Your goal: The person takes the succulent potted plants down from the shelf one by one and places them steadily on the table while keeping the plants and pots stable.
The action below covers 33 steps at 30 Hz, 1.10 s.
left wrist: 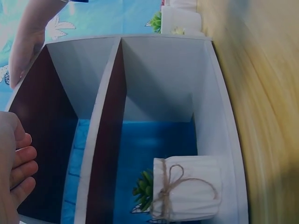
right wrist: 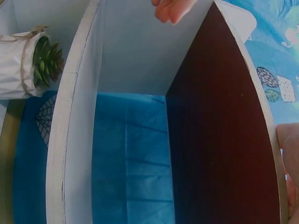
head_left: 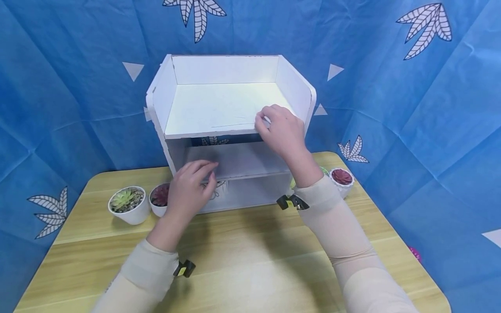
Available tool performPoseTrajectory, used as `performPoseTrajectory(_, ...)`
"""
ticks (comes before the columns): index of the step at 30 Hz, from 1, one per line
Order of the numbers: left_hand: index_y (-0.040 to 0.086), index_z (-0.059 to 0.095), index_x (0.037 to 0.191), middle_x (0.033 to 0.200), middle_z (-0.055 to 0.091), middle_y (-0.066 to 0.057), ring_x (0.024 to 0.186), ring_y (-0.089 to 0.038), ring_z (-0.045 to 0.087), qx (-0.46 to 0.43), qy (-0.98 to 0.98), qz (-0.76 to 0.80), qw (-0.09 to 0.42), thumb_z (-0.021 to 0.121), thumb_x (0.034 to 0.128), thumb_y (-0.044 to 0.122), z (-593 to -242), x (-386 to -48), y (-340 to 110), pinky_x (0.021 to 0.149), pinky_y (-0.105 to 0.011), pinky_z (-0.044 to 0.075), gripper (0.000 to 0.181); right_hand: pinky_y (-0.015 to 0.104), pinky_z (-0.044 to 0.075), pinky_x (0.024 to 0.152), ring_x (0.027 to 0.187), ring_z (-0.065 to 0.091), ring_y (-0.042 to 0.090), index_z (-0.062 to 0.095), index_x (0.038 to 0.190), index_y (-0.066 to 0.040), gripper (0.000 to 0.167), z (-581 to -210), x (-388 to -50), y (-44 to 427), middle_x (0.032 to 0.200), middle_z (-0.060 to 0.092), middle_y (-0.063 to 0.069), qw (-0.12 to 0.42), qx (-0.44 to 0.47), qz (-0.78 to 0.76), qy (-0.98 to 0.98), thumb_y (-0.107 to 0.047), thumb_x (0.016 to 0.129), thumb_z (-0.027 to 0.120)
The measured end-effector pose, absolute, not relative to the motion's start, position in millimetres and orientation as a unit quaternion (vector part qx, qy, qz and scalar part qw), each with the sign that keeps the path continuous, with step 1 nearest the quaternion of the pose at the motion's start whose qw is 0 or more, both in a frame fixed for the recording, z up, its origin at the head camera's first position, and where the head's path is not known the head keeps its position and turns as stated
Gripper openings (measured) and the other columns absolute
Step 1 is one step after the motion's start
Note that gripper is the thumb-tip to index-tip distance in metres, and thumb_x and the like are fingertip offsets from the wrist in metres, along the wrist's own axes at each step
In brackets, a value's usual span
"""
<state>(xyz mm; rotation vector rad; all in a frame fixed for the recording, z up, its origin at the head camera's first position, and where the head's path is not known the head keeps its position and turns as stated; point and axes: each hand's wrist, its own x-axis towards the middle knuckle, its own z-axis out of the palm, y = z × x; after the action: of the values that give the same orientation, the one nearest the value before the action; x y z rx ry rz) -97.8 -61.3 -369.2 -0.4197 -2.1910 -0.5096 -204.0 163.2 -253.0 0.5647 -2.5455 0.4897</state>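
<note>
A white tiered shelf point(head_left: 223, 104) stands on the wooden table. My left hand point(head_left: 192, 184) hovers before its left front, fingers loosely bent, holding nothing. Over the right front edge of the top board is my right hand point(head_left: 282, 132), fingers bent downward; nothing shows in its grasp. Whether its fingertips touch the board I cannot tell. Inside the lower compartment, a white pot point(left wrist: 194, 198) tied with a twine bow holds a green succulent point(left wrist: 144, 190). The middle compartment, seen in the right wrist view, shows blue cloth point(right wrist: 133, 163) behind it.
Left of the shelf are a white pot with a green succulent point(head_left: 135, 213) and another with a dark red one point(head_left: 158, 209). On the right stands a white pot with a red succulent point(head_left: 344, 188), near my sleeve. Blue patterned cloth point(head_left: 78, 87) hangs behind the table point(head_left: 242, 269).
</note>
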Motion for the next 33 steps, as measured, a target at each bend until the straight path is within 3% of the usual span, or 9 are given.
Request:
performPoseTrajectory(13,0.007,0.077,0.107,0.107,0.073,-0.009,0.100,-0.028,0.067,-0.159,-0.882,-0.213,0.390,0.061,0.0906,0.014,-386,-96,-59,0.087,-0.045,0.054,0.024,0.039,0.052,0.070,0.095,0.062,0.019,0.073,0.110,-0.020,0.039,-254,-205,163,0.109,0.070,0.000,0.248,0.207,0.178,-0.930,-0.041,0.100,0.042)
performPoseTrajectory(22,0.005,0.077,0.102,0.103,0.073,-0.009,0.093,-0.029,0.067,-0.163,-0.875,-0.217,0.401,0.061,0.0875,0.013,-400,-97,-57,0.081,-0.047,0.055,0.023,0.039,0.052,0.069,0.093,0.061,0.019,0.073,0.108,-0.020,0.039,-256,-206,164,0.107,0.070,-0.001,0.249,0.205,0.179,-0.930,-0.041,0.100,0.042)
performPoseTrajectory(33,0.006,0.078,0.103,0.104,0.074,-0.009,0.096,-0.028,0.067,-0.160,-0.885,-0.213,0.382,0.062,0.0876,0.014,-408,-94,-55,0.085,-0.045,0.055,0.023,0.039,0.052,0.069,0.094,0.062,0.018,0.073,0.108,-0.020,0.038,-256,-206,163,0.108,0.070,-0.001,0.251,0.207,0.180,-0.928,-0.041,0.100,0.042)
